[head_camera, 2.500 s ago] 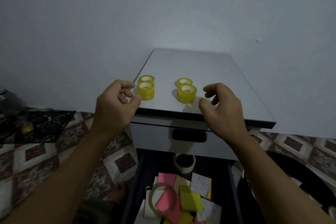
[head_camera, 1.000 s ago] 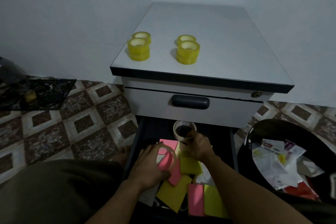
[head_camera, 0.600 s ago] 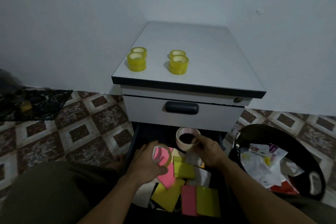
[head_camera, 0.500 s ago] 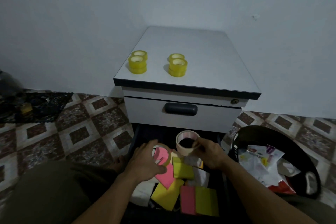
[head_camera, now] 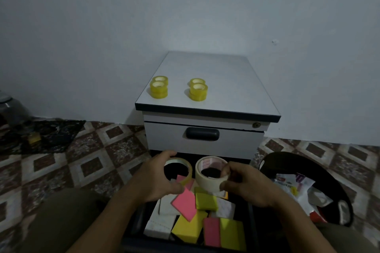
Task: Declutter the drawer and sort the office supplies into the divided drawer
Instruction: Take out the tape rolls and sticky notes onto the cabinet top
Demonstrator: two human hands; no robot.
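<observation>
My left hand (head_camera: 156, 178) is curled round a thin clear tape roll (head_camera: 178, 168), and my right hand (head_camera: 242, 185) pinches a fat cream tape roll (head_camera: 209, 178). A moment ago both rolls were down low by the sticky notes (head_camera: 205, 220); now I have lifted them up, side by side, over the back of the open drawer (head_camera: 251, 209). So two more things are coming out, and I think they belong on the cabinet top (head_camera: 226, 80) near the yellow tape rolls (head_camera: 159, 88), while the messy notes still need sorting.
</observation>
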